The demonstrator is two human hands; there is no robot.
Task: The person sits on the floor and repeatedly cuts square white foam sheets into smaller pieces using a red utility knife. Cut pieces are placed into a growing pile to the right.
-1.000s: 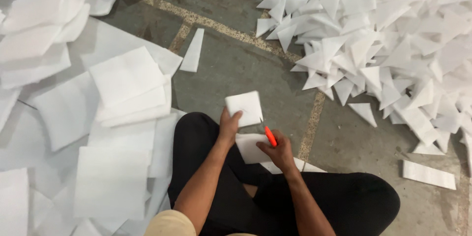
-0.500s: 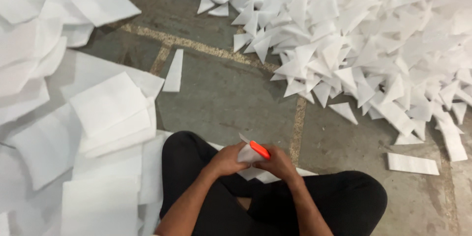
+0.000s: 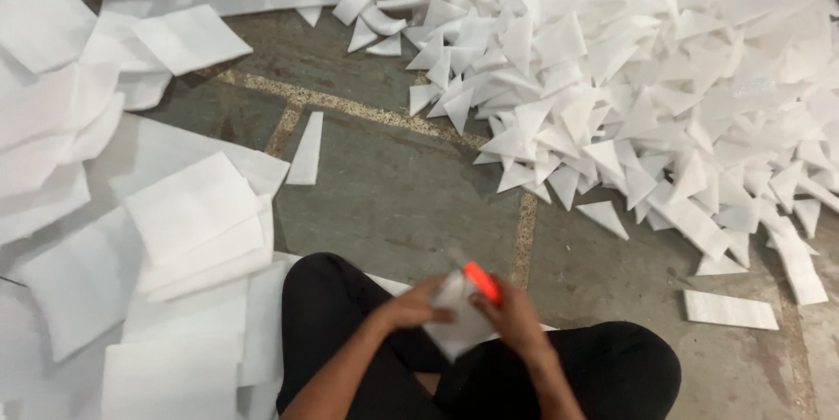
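A big pile of cut white triangles [image 3: 647,88] is lying to your right, judged as finished work. Stacks of uncut sheets [image 3: 188,219] are waiting on your left, so plenty seems left. You are sitting cross-legged on the floor [image 3: 402,193]. Your left hand [image 3: 418,305] is gripping a small foam square [image 3: 463,319] over your lap; your right hand [image 3: 516,315] is closed around an orange cutter [image 3: 481,283]. Nothing is blocking you.

White foam triangles [image 3: 629,97] heap on the grey-green stone floor [image 3: 393,193] (speckled beige seams); above black trousers [image 3: 603,367], a bright orange cutter [image 3: 481,283].
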